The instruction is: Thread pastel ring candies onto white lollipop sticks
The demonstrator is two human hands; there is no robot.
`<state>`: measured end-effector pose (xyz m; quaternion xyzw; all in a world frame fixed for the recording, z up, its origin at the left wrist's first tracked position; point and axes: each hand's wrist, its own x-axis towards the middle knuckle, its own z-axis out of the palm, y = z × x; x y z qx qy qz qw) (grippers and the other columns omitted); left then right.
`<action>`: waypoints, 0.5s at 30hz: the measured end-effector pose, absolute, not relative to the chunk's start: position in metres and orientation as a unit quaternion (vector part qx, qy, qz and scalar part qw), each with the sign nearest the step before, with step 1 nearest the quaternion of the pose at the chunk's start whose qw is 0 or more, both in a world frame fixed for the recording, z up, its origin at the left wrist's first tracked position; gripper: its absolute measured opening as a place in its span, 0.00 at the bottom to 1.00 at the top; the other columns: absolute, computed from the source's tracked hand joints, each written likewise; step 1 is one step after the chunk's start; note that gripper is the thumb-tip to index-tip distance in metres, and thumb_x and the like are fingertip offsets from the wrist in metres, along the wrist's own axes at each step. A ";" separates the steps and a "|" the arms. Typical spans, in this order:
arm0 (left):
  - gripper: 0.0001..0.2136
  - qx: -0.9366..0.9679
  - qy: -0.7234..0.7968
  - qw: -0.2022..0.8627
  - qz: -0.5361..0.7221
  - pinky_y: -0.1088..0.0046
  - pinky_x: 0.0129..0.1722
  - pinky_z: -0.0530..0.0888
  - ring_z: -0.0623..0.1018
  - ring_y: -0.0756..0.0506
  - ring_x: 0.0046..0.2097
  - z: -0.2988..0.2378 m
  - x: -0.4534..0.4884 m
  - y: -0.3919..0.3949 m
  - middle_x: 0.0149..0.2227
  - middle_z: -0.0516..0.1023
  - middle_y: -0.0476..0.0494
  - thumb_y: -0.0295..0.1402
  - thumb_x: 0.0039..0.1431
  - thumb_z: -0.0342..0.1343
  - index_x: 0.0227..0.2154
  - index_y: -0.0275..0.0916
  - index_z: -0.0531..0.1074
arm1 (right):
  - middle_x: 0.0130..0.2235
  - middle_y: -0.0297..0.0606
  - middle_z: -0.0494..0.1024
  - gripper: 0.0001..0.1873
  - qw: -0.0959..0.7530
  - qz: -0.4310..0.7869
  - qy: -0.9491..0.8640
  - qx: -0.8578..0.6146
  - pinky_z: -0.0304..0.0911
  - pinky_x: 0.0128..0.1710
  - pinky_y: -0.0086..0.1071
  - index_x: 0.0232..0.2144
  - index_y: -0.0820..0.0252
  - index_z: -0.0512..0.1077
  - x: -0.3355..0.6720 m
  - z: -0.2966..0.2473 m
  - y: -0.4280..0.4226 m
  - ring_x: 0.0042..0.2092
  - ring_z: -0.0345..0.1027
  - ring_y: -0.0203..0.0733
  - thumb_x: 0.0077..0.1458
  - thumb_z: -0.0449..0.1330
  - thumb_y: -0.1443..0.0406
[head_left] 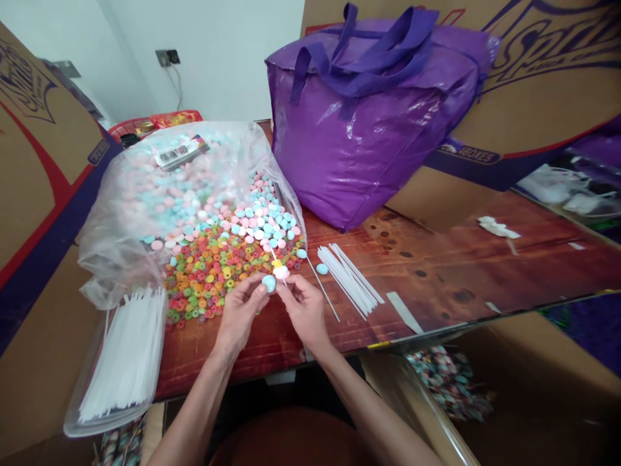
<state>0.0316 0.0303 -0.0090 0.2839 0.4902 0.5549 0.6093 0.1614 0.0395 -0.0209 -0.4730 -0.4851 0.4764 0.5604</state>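
Observation:
My left hand (241, 309) pinches a light blue, oval, candy-like piece (268, 283) between thumb and fingertips. Beside it, my right hand (306, 312) has its fingers closed on a thin white stick (273, 254). Yellow, white and pink pieces (281, 272) sit on this stick, near the right fingertips. Just beyond both hands lies a heap of small red, orange, yellow and green rings (213, 272). Behind those, pink, blue and white oval pieces (259, 223) spill from a clear plastic bag (111, 194). My fingers partly hide the stick's lower end.
Loose white sticks (349, 281) and a stray blue piece (321, 268) lie to the right. A tub of white sticks (123, 349) stands at the left edge. A purple bag (373, 129) and cardboard boxes (548, 90) stand behind on the wooden table (436, 265).

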 end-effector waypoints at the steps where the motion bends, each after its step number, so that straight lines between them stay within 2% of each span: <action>1: 0.22 0.300 0.487 0.603 0.556 0.77 0.41 0.77 0.80 0.47 0.42 -0.011 0.031 0.030 0.43 0.82 0.42 0.41 0.44 0.73 0.42 0.39 0.80 | 0.25 0.30 0.69 0.09 0.558 0.475 -0.486 -0.476 0.56 0.27 0.28 0.29 0.60 0.72 0.161 -0.021 0.039 0.27 0.58 0.34 0.56 0.62 0.60; 6: 0.21 0.388 0.476 0.563 0.553 0.66 0.50 0.76 0.80 0.42 0.48 -0.017 0.031 0.030 0.45 0.82 0.40 0.39 0.46 0.71 0.43 0.39 0.78 | 0.24 0.29 0.66 0.11 0.538 0.459 -0.500 -0.500 0.54 0.25 0.27 0.27 0.59 0.71 0.161 -0.019 0.037 0.26 0.56 0.34 0.56 0.61 0.59; 11: 0.16 0.407 0.479 0.535 0.565 0.68 0.47 0.77 0.80 0.44 0.44 -0.018 0.029 0.029 0.42 0.81 0.43 0.37 0.49 0.69 0.40 0.39 0.77 | 0.24 0.29 0.67 0.10 0.536 0.467 -0.501 -0.493 0.55 0.26 0.27 0.28 0.59 0.72 0.158 -0.019 0.034 0.26 0.57 0.34 0.56 0.60 0.59; 15: 0.20 0.378 0.479 0.549 0.571 0.69 0.43 0.78 0.80 0.46 0.40 -0.016 0.026 0.028 0.42 0.81 0.44 0.36 0.46 0.71 0.43 0.39 0.76 | 0.28 0.32 0.72 0.08 0.534 0.497 -0.497 -0.470 0.60 0.29 0.29 0.32 0.59 0.74 0.154 -0.021 0.032 0.28 0.64 0.36 0.57 0.60 0.60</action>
